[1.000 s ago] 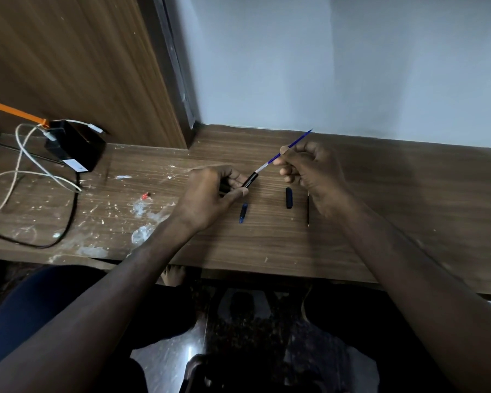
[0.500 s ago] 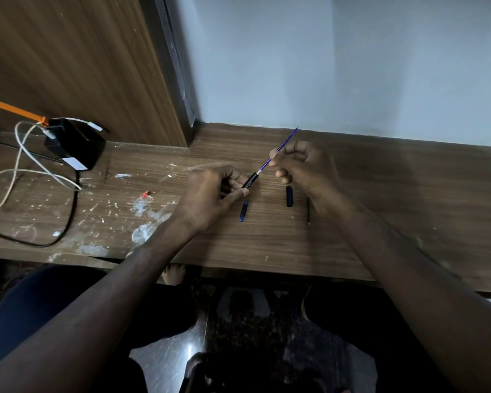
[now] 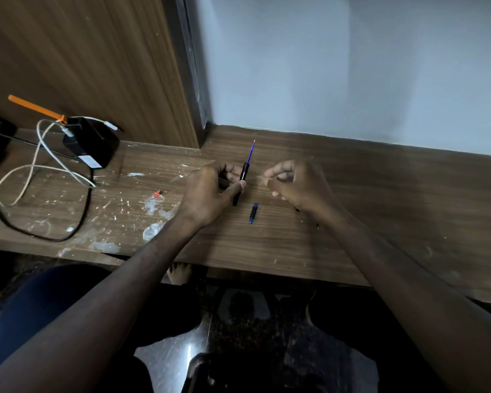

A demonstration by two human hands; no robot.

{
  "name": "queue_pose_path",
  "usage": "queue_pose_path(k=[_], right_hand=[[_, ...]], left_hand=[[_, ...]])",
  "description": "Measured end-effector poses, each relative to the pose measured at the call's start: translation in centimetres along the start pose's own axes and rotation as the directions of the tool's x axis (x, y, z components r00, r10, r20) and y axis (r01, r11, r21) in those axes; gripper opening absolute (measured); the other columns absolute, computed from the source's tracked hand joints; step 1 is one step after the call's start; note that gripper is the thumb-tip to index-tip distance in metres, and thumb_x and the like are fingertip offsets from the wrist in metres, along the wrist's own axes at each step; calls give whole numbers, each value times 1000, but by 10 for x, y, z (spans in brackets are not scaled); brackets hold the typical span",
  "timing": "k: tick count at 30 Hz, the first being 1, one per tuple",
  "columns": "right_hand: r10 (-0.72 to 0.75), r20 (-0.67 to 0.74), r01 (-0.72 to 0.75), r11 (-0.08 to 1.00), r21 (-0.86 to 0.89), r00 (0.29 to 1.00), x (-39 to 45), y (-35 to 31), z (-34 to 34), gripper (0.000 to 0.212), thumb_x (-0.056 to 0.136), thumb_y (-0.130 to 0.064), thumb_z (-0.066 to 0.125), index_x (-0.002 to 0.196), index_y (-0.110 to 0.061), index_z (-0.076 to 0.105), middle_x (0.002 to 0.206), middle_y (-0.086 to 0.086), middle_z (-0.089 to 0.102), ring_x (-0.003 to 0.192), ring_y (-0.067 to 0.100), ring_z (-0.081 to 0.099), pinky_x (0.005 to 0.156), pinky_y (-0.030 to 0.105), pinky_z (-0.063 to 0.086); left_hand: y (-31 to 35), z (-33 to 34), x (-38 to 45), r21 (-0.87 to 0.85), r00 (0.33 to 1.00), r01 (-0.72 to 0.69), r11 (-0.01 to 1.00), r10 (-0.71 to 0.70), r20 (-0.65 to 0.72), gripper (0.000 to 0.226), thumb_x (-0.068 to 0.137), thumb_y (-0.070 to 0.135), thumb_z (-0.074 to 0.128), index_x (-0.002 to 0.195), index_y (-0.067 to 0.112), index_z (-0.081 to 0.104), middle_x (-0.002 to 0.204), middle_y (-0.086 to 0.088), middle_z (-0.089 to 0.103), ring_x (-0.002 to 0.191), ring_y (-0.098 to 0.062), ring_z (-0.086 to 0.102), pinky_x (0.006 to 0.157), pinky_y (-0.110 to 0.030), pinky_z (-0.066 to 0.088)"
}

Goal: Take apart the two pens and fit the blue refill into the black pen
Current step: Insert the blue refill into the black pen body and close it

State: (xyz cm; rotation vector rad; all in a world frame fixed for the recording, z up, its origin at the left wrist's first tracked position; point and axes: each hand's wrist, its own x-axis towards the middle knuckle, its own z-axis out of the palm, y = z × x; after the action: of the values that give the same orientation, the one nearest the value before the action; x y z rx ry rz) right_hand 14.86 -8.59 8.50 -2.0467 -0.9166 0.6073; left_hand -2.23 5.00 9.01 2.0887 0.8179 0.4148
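Observation:
My left hand [image 3: 210,191] grips the black pen barrel [image 3: 242,177], which stands tilted above the wooden desk [image 3: 380,208]. The blue refill [image 3: 251,151] sticks out of the barrel's top end, pointing up toward the wall. My right hand [image 3: 295,182] hovers just right of the pen with fingers curled and nothing seen in them; it is blurred. A small blue pen piece [image 3: 253,213] lies on the desk below the two hands. Other dark pen parts near the right wrist [image 3: 297,209] are mostly hidden.
At the left stand a black adapter box [image 3: 92,143], a white cable [image 3: 34,171], a black cable [image 3: 77,222] and an orange strip [image 3: 34,108]. White paint flecks mark the desk's left part. A wooden panel and a white wall close the back.
The right hand has let go of the blue refill and pulled back to the right. The refill sits deeper in the black barrel, which has swung more upright in the left hand.

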Motion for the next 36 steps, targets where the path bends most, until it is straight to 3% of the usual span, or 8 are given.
queue_pose_path(k=[3, 5, 10, 18, 22, 25, 29, 36], right_hand=[[-157, 105, 184, 926, -330, 982, -4, 4, 11, 20, 90, -7, 78, 109, -10, 81, 91, 2, 82, 65, -4, 61, 64, -3, 41], [-200, 226, 280, 867, -412, 953, -8, 5, 22, 26, 90, -3, 77, 114, -10, 80, 100, 4, 81, 75, 1, 59, 69, 7, 47], [-178, 327, 319, 835, -449, 928, -14, 7, 43, 29, 93, 0, 73, 118, -13, 78, 116, 5, 67, 94, 16, 69, 79, 20, 48], [-147, 323, 301, 810, -504, 935, -15, 14, 44, 16, 94, -2, 71, 110, -5, 76, 120, 8, 59, 103, 22, 66, 88, 31, 56], [-182, 287, 308, 815, -492, 941, -13, 15, 41, 16, 94, -10, 76, 109, -5, 76, 116, 9, 64, 102, 22, 66, 92, 40, 57], [-203, 114, 230, 911, -341, 973, -4, 9, 31, 10, 91, -6, 78, 101, -6, 76, 96, 7, 72, 81, 15, 62, 80, 40, 58], [30, -143, -32, 999, -11, 989, 7, 1, 11, 10, 86, -21, 84, 90, -19, 74, 78, -9, 72, 68, 8, 66, 72, 28, 57], [300, -167, -157, 808, 568, 939, 13, -8, -15, 8, 90, -14, 81, 91, -10, 74, 70, 2, 67, 57, 10, 57, 58, 25, 51]], left_hand=[[-2, -3, 1, -13, 1000, 26, 1000, -26, -13, 24, 91, 20, 81, 115, 16, 75, 93, 3, 77, 83, -10, 77, 69, -8, 53], [-3, -4, 1, -3, 999, 35, 999, -35, -16, 24, 91, 19, 81, 114, 15, 75, 95, 2, 78, 85, -11, 77, 72, -11, 54], [-3, -5, 1, -11, 999, 43, 999, -43, -10, 23, 91, 18, 80, 113, 16, 75, 95, 2, 78, 84, -11, 78, 80, -24, 63], [-7, -5, 4, 30, 999, 36, 999, -35, -16, 22, 90, 23, 81, 111, 21, 75, 92, 9, 77, 83, 2, 73, 72, 2, 47], [-6, -2, 6, 46, 1000, 25, 999, -25, -2, 20, 90, 21, 81, 109, 20, 76, 81, 18, 70, 74, 11, 66, 72, 1, 46], [-6, -1, 7, 59, 1000, 19, 998, -19, 9, 18, 90, 21, 82, 107, 22, 75, 80, 20, 69, 71, 15, 64, 68, 3, 44], [-6, -1, 8, 44, 1000, 14, 999, -15, 13, 20, 90, 22, 82, 108, 23, 75, 86, 14, 74, 75, 10, 68, 67, 4, 45], [-6, 4, 8, 61, 998, -33, 998, 29, 55, 18, 89, 15, 82, 105, 20, 74, 86, 14, 72, 75, 8, 67, 66, 2, 43]])
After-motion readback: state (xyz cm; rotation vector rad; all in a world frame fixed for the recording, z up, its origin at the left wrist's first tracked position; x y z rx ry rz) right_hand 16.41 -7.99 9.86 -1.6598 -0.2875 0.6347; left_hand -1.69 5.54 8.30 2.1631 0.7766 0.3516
